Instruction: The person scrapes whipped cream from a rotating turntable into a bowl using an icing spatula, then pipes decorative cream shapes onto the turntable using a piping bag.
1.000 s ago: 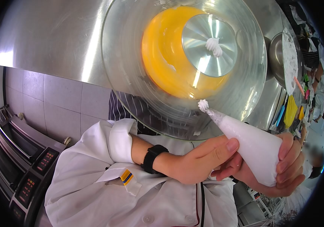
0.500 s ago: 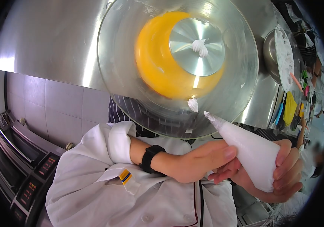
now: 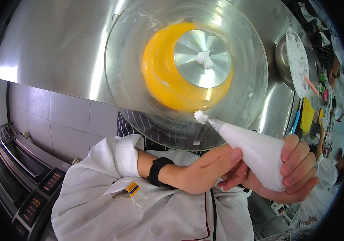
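We look first for writing. On the control panels (image 3: pixel 52 180) of the appliance (image 3: pixel 48 157) at near left, red and orange characters are lit; they are too small for us to read. The white jacket (image 3: pixel 111 213) carries a tab (image 3: pixel 132 188) striped in yellow and blue.

We find the piping bag (image 3: pixel 252 150) at near right, held at a slant, its nozzle (image 3: pixel 212 121) pointing far left. The right hand (image 3: pixel 298 172) has its grip wrapped round the wide rear end, fingers curled over the bag. The left hand (image 3: pixel 208 170), with a black band (image 3: pixel 156 172) at the wrist, lays its thumb against the bag's near edge; we cannot tell how firmly its grip presses.

The nozzle touches a white rosette (image 3: pixel 199 116) on the near part of the clear disc (image 3: pixel 244 80). Half a second ago, we note, a gap separates the two. The white dollop (image 3: pixel 204 59) over the round metal plate (image 3: pixel 184 68) remains. A yellow base (image 3: pixel 158 72) shows through the clear disc.

On the counter (image 3: pixel 63 44), just right of the clear disc, we record a metal bowl (image 3: pixel 281 60) bearing a white mass (image 3: pixel 297 66). A yellow cloth (image 3: pixel 307 116) is nearer.
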Demonstrator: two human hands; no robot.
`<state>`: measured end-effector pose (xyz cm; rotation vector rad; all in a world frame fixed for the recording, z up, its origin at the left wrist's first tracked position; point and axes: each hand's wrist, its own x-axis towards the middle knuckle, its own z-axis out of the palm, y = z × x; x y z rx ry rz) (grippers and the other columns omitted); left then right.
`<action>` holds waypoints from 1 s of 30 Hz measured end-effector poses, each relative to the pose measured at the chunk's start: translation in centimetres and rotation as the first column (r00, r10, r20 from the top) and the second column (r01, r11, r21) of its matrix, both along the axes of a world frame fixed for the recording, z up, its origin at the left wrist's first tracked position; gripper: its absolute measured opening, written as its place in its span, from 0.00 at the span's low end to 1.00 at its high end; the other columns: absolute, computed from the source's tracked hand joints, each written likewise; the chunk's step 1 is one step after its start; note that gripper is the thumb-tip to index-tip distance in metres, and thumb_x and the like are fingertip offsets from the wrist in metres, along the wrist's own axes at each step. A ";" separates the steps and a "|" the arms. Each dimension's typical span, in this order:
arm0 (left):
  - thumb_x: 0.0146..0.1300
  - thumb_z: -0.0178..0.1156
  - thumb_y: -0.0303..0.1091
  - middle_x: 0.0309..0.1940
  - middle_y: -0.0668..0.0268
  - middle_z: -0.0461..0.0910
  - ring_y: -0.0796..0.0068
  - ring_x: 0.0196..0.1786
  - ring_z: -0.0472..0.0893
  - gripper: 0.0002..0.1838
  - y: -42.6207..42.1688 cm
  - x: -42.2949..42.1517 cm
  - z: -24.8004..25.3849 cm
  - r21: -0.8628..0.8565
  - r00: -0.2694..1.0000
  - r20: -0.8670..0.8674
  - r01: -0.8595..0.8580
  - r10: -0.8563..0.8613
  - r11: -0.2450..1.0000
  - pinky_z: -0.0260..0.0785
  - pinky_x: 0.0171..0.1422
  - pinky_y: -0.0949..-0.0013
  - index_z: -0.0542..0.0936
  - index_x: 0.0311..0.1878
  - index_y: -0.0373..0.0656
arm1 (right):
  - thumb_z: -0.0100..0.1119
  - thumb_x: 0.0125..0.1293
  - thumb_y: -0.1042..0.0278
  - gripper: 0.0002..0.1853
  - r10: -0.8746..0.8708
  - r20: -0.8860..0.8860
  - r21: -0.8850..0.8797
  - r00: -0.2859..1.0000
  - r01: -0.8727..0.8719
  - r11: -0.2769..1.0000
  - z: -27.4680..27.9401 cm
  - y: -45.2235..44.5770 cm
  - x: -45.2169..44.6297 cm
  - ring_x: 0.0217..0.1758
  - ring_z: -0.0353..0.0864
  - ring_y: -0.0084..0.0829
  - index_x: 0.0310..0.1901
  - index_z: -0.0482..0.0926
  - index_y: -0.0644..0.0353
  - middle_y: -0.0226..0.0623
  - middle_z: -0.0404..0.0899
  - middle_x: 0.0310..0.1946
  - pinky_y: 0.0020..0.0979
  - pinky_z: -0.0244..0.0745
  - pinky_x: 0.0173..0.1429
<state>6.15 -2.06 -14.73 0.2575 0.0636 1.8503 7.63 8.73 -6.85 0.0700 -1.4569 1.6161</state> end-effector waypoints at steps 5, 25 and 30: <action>0.72 0.31 0.42 0.31 0.65 0.68 0.76 0.24 0.64 0.20 -0.1 -0.1 0.1 -0.010 1.000 0.020 -0.004 0.005 1.000 0.58 0.29 0.74 0.69 0.38 0.38 | 0.27 0.71 0.54 0.23 -0.011 -0.010 0.021 1.000 0.011 1.000 -0.1 -0.1 -0.3 0.23 0.61 0.19 0.17 0.58 0.48 0.21 0.62 0.17 0.23 0.60 0.33; 0.72 0.31 0.46 0.27 0.65 0.67 0.78 0.23 0.64 0.22 0.0 -0.5 0.4 -0.039 1.000 -0.010 0.001 -0.002 0.999 0.57 0.28 0.76 0.67 0.36 0.39 | 0.36 0.67 0.63 0.20 -0.046 -0.076 0.069 0.996 0.051 0.996 -0.3 -0.6 -0.8 0.24 0.57 0.15 0.15 0.53 0.45 0.18 0.58 0.17 0.21 0.56 0.37; 0.72 0.31 0.47 0.24 0.66 0.67 0.80 0.23 0.63 0.22 0.0 -0.5 0.5 -0.046 1.000 -0.026 0.006 -0.008 0.999 0.57 0.28 0.77 0.67 0.36 0.39 | 0.36 0.67 0.63 0.20 -0.079 -0.078 0.083 0.994 0.085 0.993 -0.4 -0.8 -0.8 0.25 0.57 0.15 0.15 0.52 0.45 0.17 0.58 0.17 0.21 0.56 0.37</action>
